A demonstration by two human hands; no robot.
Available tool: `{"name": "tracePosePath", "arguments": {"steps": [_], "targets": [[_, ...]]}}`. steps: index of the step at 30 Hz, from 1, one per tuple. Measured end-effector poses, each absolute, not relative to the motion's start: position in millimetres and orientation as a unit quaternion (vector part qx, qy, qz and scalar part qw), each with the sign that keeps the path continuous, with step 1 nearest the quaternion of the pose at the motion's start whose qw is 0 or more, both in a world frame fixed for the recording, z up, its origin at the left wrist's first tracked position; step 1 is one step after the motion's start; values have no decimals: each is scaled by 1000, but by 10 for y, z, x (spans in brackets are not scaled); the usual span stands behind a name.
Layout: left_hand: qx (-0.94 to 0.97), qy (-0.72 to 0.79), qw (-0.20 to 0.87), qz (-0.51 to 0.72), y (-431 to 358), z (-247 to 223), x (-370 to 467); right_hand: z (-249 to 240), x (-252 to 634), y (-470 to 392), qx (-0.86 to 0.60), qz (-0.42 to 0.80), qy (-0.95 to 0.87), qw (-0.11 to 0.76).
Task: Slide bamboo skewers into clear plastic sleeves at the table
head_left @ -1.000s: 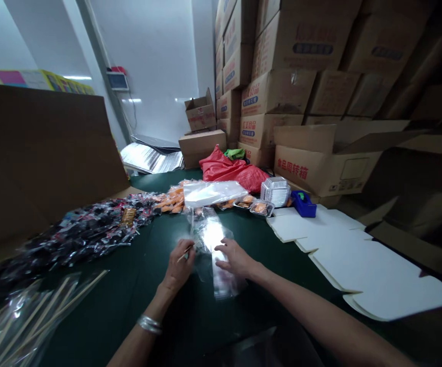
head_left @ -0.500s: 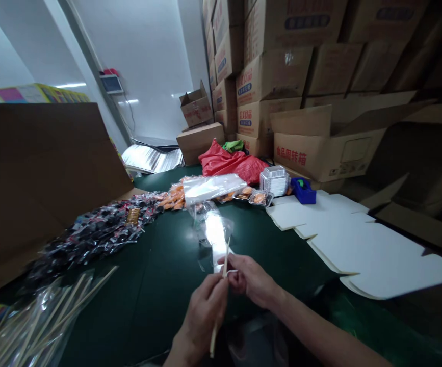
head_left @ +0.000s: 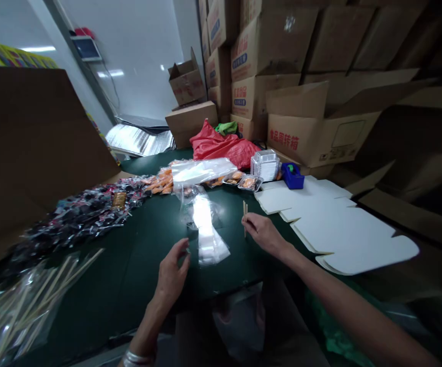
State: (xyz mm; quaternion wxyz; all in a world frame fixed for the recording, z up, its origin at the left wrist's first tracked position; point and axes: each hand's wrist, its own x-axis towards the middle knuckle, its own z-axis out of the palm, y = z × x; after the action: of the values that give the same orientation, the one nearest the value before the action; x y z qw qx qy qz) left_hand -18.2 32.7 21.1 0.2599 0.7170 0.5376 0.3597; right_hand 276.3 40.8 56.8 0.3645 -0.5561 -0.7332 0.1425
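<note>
My right hand pinches two thin pale wooden sticks held upright close together above the green table, their tips showing above my fingers. Whether they are joined I cannot tell. My left hand hovers over the table's near part, thumb and fingers apart, with nothing in it. Between the hands lie clear plastic sleeves, fanned out at the near end and shiny with glare. At the lower left, longer wooden sticks rest in clear plastic wrapping.
Dark wrapped packets are heaped at left beside a tall cardboard panel. Orange packets, a red bag, clear trays and a blue tape dispenser line the back. White card sheets lie right; cartons rise behind.
The hands have parted: my left has let go of the stick and moved left, while my right has moved up and right holding two short-looking sticks. The camera view has tilted down.
</note>
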Motion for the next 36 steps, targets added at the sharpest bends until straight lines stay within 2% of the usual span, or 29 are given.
{"name": "tracePosePath", "arguments": {"steps": [4, 8, 11, 13, 15, 18, 23, 26, 28, 29, 31, 33, 36], "targets": [[617, 580, 395, 355, 406, 199, -173, 327, 2774, 517, -575, 169, -732, 325], [543, 560, 497, 381, 539, 500, 136, 473, 2672, 633, -555, 189, -758, 286], [549, 474, 561, 399, 656, 833, 448, 696, 2464, 677, -519, 170, -818, 182], [561, 445, 558, 419, 731, 990, 598, 825, 2355, 696, -510, 137, -843, 99], [553, 446, 554, 434, 790, 1060, 666, 904, 2326, 704, -512, 107, -850, 66], [503, 448, 604, 426, 835, 1043, 639, 916, 2402, 663, -489, 153, -852, 111], [454, 429, 708, 331, 830, 900, 539, 764, 2479, 429, -352, 518, -735, 262], [448, 455, 704, 311, 782, 750, 484, 609, 2458, 289, -372, 557, -679, 301], [470, 492, 651, 336, 716, 616, 416, 497, 2479, 235, -401, 525, -684, 308], [515, 516, 588, 350, 673, 542, 372, 446, 2505, 221, -417, 499, -695, 307], [661, 541, 393, 341, 572, 391, 280, 369, 2574, 211, -445, 449, -717, 293], [794, 514, 184, 267, 469, 253, 208, 336, 2631, 220, -460, 428, -732, 265], [866, 472, 59, 154, 358, 111, 165, 363, 2635, 259, -456, 421, -752, 221]]}}
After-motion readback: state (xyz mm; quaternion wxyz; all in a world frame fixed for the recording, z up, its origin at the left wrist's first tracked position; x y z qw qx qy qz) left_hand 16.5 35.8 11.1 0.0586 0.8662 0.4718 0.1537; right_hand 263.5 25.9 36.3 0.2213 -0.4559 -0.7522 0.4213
